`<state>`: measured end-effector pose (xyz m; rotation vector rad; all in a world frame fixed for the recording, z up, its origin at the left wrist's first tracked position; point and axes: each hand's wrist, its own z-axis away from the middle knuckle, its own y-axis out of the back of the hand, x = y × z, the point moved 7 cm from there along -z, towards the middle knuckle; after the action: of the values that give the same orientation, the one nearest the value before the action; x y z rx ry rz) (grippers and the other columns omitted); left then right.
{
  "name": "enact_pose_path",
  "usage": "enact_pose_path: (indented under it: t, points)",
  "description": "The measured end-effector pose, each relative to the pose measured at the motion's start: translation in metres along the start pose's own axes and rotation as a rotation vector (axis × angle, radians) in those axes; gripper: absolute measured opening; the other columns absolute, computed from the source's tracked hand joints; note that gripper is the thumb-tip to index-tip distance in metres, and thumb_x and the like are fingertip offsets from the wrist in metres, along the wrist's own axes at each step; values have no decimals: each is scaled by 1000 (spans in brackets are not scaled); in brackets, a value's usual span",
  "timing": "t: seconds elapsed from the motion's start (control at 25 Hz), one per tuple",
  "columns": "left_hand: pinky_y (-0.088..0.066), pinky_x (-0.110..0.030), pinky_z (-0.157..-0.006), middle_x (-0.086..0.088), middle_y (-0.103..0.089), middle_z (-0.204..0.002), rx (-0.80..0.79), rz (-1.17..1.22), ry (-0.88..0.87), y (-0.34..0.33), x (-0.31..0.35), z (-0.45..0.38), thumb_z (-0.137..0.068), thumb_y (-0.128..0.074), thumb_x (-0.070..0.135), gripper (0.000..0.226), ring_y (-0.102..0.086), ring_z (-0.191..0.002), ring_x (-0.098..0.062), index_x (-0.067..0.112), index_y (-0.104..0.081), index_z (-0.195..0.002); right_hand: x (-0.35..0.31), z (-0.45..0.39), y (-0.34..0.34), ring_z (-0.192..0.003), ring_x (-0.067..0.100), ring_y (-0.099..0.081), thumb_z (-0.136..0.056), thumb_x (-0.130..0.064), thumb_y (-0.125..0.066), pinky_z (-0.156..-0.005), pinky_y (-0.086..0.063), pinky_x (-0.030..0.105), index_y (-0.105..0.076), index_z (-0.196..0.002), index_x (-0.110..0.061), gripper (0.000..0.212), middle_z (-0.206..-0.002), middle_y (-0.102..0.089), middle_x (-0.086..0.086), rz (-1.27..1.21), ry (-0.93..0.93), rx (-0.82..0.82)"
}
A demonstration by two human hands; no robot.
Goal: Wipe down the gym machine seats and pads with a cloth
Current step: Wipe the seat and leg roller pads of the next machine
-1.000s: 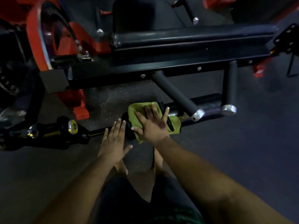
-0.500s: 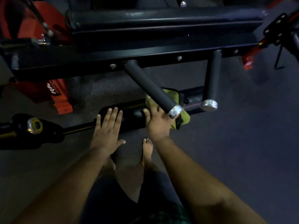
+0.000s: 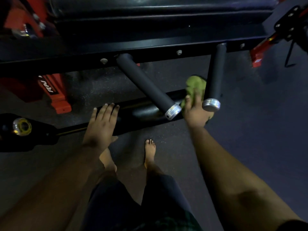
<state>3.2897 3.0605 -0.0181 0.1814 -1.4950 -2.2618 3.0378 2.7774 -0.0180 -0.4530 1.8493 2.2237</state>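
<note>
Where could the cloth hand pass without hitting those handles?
Crowded: right hand and green cloth sit between two black handles. Free: bare floor right of the handles, and floor between bare foot and right arm.

cloth [image 3: 194, 86]: green, bunched, on pad's right end | pad [image 3: 146, 112]: black, long, low, lying crosswise

Fuzzy green cloth [image 3: 195, 85], glossy black pad [image 3: 146, 112], seemingly matt foam grips [image 3: 145, 84].

Single head-worn wide-angle view, looking steeply down and forward from standing height. Close over both outstretched bare hands, left [image 3: 100, 129] and right [image 3: 195, 114], a low black padded roller bar [image 3: 146, 112], and dark speckled rubber floor [image 3: 175, 157].
</note>
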Motion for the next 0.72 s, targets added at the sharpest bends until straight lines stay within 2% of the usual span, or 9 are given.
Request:
enact_pose_path:
  t: [0.08, 0.2, 0.32, 0.36, 0.44, 0.48, 0.56, 0.64, 0.72]
  points:
    - [-21, -53, -122, -15, -34, -158, -90, 92, -23, 4, -12, -16, -47, -94, 49, 140, -31, -146, -34, 12, -17, -158, -61, 67, -24, -139, 32, -35, -89, -74, -32, -115, -23, 55, -52, -144, -24, 77, -150, -49, 10, 90, 205, -77]
    - [-22, -52, -121, -12, -39, -155, -254, 190, -67, 17, -29, -42, -45, -88, 65, 143, -38, -143, -31, 17, -16, -159, -112, 125, -54, -139, 35, -41, -96, -71, -32, -114, -26, 65, -54, -140, -37, 60, -145, -56, 5, 139, 499, -258]
    - [-11, -52, -124, -11, -27, -163, -144, 132, -54, 18, -27, -29, -50, -88, 65, 140, -27, -150, -29, 17, -14, -159, -86, 83, -20, -144, 33, -38, -90, -61, -60, -115, -25, 64, -41, -150, -23, 73, -153, -44, 12, 1, 498, -318]
    - [-11, -52, -124, -13, -26, -163, -54, 149, -48, 15, -21, -11, -55, -90, 58, 133, -24, -151, -30, 15, -19, -158, -66, 65, -6, -144, 37, -36, -91, -56, -56, -113, -23, 67, -36, -153, -23, 73, -156, -40, 15, 113, 504, -247]
    - [-16, -56, -123, -16, -25, -163, 98, 185, -33, 5, -6, 28, -62, -91, 48, 121, -22, -152, -34, 11, -25, -156, -28, 28, 21, -144, 44, -33, -92, -69, -32, -111, -22, 71, -33, -155, -30, 74, -157, -37, 19, 259, 439, -136]
    - [-17, -58, -122, -16, -21, -165, 117, 170, -14, -2, -2, 38, -62, -90, 49, 123, -18, -153, -34, 11, -22, -157, -19, 22, 27, -143, 45, -32, -93, -73, -26, -112, -24, 70, -34, -155, -31, 75, -158, -36, 20, 228, 338, -87]
    - [-15, -61, -122, -14, -12, -168, 98, 127, 51, -9, -1, 37, -59, -89, 54, 133, -9, -155, -34, 11, -12, -160, -24, 38, 9, -141, 45, -32, -95, -59, -42, -107, -30, 70, -39, -152, -28, 65, -157, -36, 19, 118, 198, 10]
    - [-14, -59, -123, -13, -15, -166, 89, 131, 75, -5, -4, 24, -58, -90, 53, 135, -11, -154, -33, 11, -11, -159, -56, 87, -18, -136, 44, -33, -93, -42, -53, -99, -33, 74, -46, -146, -22, 57, -149, -44, 21, 103, 252, 56]
    - [-14, -54, -124, -15, -25, -162, 45, 159, 49, 2, -13, 6, -56, -92, 53, 133, -19, -152, -34, 10, -17, -157, -92, 139, -43, -138, 38, -28, -95, -50, -48, -103, -30, 71, -49, -146, -31, 54, -153, -40, 13, 137, 420, -29]
